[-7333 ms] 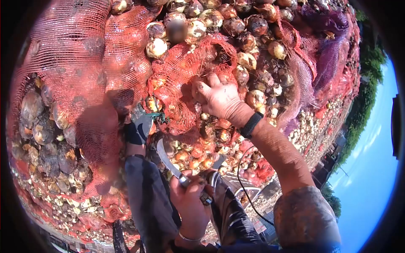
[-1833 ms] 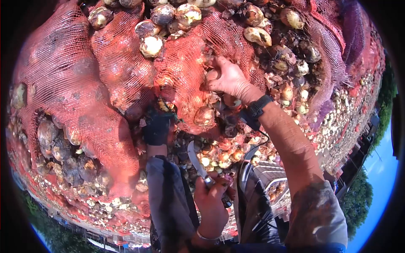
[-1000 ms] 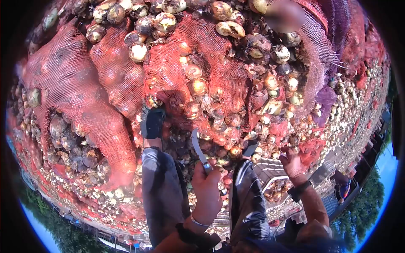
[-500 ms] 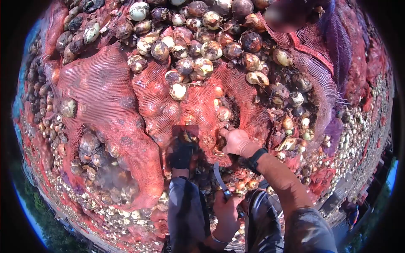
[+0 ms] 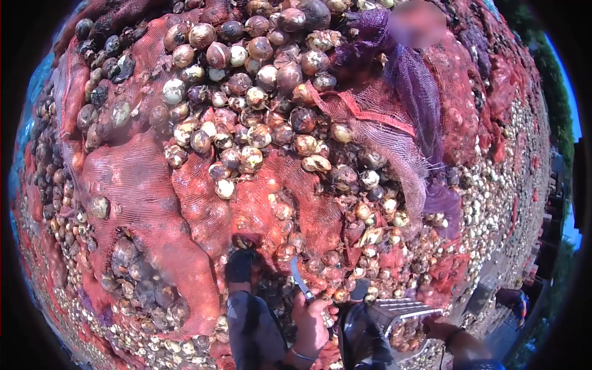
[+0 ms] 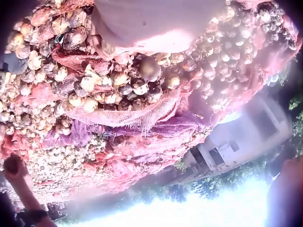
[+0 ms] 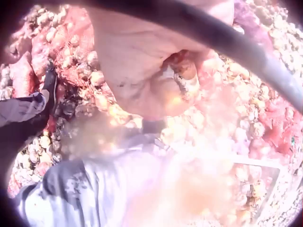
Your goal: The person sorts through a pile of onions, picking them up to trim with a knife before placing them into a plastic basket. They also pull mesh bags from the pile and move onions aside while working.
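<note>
In the head view, my left hand [image 5: 310, 328] grips the handle of a curved knife [image 5: 299, 277], its blade pointing up toward the torn red mesh bag [image 5: 246, 213]. That hand is a blurred pale shape [image 6: 142, 23] in the left wrist view, knife unseen. My right hand [image 5: 439, 328] is beside the metal-framed crate [image 5: 407, 306]. From the right wrist, the same hand [image 7: 137, 71] has its fingers curled round an onion [image 7: 188, 78]. The left wrist view also catches that hand [image 6: 18, 176] with a dark round thing. Onions [image 5: 283, 211] show in the bag's opening.
Loose onions [image 5: 246, 114] are heaped beyond the bag. Other red mesh bags [image 5: 132, 172] lie left, and purple netting [image 5: 419, 98] lies right. A dark shoe [image 5: 239, 266] rests against the torn bag. At the far right is another person [image 5: 515, 302].
My right hand has left the torn bag's opening and moved right, to the crate. The left hand still holds the knife. The head view has shifted, showing more of the heap beyond.
</note>
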{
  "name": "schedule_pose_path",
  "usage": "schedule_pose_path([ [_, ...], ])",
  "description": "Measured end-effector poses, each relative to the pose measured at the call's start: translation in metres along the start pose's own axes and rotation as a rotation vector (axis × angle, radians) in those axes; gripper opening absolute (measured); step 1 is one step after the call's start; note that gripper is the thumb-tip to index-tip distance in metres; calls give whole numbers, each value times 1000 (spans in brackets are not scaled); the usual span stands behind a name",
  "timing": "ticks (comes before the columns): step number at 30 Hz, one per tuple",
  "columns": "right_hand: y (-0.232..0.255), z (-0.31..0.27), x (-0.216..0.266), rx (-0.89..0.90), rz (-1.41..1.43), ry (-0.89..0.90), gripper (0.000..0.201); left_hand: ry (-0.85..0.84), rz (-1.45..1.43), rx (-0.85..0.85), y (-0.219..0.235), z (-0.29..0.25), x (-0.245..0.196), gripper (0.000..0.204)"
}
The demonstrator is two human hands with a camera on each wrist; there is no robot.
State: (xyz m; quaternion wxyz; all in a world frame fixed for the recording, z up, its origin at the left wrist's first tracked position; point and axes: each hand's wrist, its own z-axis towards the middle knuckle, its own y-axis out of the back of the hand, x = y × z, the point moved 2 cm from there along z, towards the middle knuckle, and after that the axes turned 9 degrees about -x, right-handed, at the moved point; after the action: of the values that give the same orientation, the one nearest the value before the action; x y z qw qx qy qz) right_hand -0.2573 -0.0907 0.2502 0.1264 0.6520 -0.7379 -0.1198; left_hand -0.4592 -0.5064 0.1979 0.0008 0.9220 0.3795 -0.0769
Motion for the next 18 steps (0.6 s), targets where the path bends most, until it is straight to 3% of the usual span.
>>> schedule_pose_path([
  [1, 26, -20, 17, 209, -242, 90, 50, -8, 13, -1, -3, -1, 1, 29],
  [3, -29, -36, -38, 294, -334, 44, 64, 0, 41, 1, -6, -4, 1, 28],
  [4, 17, -19, -4, -18, 164, -154, 74, 5, 42, -8, -10, -6, -2, 28],
  [5, 33, 23, 8, -88, 65, -227, 77, 12, 38, -18, -13, -8, -3, 27],
  [7, 114, 105, 75, -538, 32, -113, 69, -15, 28, -39, -9, -1, 4, 28],
  [9, 218, 172, 146, -975, -120, 205, 68, 0, 27, -23, -8, 0, 0, 29],
  [11, 309, 227, 203, -1172, -238, 233, 73, 39, 41, -44, -6, 1, -7, 29],
  [12, 349, 249, 223, -1243, -235, 218, 75, -19, 21, -57, -3, 6, -5, 28],
  [14, 408, 283, 245, -1270, -243, 139, 67, -176, 31, -74, 9, 21, 7, 26],
  [15, 426, 300, 246, -1250, -245, 122, 62, -178, 29, -69, 6, 21, 2, 26],
  [17, 453, 302, 244, -905, -330, -8, 52, -113, 132, -29, 3, 10, -8, 27],
  [18, 454, 308, 236, -938, -372, 16, 37, -123, 118, -23, 8, 15, -3, 27],
])
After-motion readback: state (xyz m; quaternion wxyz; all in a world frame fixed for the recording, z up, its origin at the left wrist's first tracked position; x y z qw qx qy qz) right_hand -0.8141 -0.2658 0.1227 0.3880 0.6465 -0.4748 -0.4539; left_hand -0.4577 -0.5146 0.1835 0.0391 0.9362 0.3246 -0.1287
